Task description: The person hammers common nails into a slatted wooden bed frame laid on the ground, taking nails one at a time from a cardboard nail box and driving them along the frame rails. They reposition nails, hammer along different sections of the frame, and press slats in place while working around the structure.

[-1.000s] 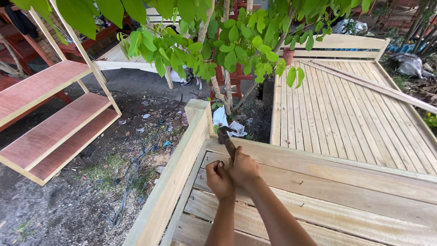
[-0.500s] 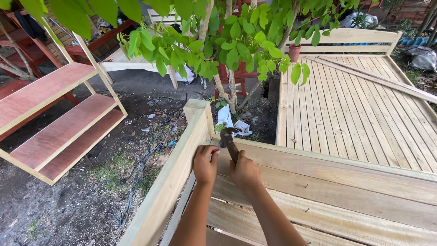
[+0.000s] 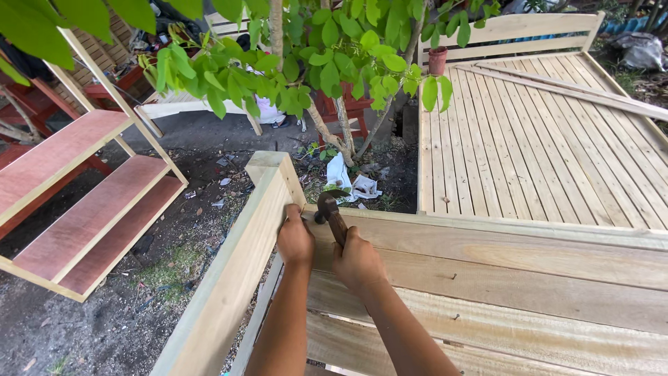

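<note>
My right hand grips the wooden handle of a hammer, whose dark head rests near the top edge of the pale wooden boards. My left hand is closed and presses against the corner where the boards meet the upright post. Whether it pinches a nail I cannot tell. Both forearms reach in from the bottom of the view.
A slatted wooden bed frame lies beyond, with a loose batten across it. A small leafy tree overhangs the corner. A shelf unit with reddish boards stands tilted at left on bare dirt ground. White litter lies at the trunk.
The hammer head has come down closer to the board's top edge. My left hand has shifted from the board top to the corner by the post. The view has moved in nearer.
</note>
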Demonstrator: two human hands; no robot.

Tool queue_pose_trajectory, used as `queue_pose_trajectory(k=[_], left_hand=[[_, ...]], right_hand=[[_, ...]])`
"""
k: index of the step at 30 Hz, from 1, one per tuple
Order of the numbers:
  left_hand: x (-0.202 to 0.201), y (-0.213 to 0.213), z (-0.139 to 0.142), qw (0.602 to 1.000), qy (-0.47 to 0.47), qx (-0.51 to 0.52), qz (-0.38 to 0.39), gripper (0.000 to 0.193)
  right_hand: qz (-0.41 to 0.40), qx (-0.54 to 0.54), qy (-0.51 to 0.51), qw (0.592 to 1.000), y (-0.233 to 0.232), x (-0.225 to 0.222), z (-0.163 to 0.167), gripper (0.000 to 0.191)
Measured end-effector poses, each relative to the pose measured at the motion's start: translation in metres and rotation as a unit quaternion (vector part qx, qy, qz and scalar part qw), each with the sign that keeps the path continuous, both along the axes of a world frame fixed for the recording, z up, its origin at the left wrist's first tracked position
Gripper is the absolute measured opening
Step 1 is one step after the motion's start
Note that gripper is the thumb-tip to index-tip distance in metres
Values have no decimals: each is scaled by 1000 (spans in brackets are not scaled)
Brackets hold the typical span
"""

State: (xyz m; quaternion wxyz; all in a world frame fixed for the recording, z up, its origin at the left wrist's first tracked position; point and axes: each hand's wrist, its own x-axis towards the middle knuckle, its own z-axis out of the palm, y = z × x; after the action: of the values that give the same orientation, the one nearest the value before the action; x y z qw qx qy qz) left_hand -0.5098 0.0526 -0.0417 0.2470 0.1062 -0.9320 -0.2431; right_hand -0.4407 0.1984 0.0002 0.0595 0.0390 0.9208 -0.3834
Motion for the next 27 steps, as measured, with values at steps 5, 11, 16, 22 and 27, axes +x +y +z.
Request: queue_pose_trajectory(k=[5,11,16,22,27], left_hand=[[-4,1,-5,1000,-13,10,17,33],[-7,-3,-9,999,-34,33,18,35],[-9,-8,-12,1000,2,22,7,34],[-10,-13,-13,999,30,35,-13,39],[-9,-15,-12,999,2,30,-13,38]], right_hand=[[4,-3,7,1000,2,-4,-5,36],[13,14,11,1000,-4,-4,-10,37],[18,20,16,1000,-9,-4,-9,38],[12,-39,59,997,-13,-1,-2,35],[27,-36,90,995,-33,-12,5,36]])
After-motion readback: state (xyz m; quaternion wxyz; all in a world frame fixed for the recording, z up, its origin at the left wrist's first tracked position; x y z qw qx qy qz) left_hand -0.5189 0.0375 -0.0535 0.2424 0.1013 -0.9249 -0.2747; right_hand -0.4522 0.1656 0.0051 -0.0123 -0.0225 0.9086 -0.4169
